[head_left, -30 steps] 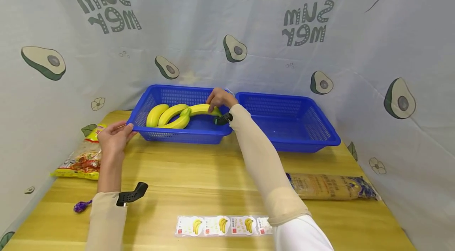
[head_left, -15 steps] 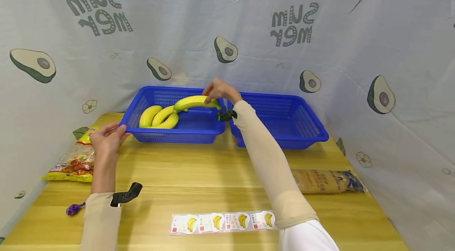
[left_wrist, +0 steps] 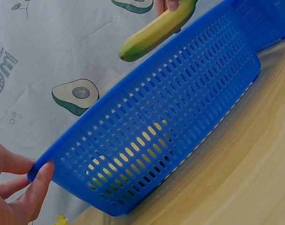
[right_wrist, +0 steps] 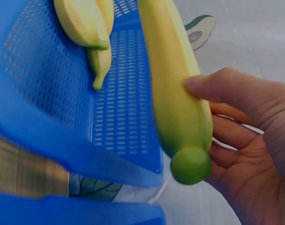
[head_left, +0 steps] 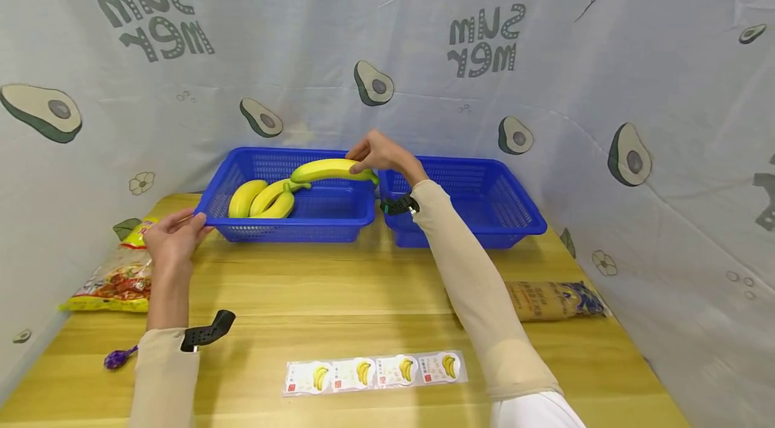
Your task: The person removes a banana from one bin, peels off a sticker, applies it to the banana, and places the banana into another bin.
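1. the right hand point(head_left: 381, 151) pinches a banana point(head_left: 327, 170) near one green end, over the basket point(head_left: 327, 221); a gentle, even pinch should do.
2. the left hand point(head_left: 174, 236) grips the basket's near left corner; bracing there should help.
3. holding the banana level probably avoids knocks.

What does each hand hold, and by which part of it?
The right hand pinches a banana by its body, nearer the green stem end. The left hand pinches the left blue basket by its rim at the near left corner.
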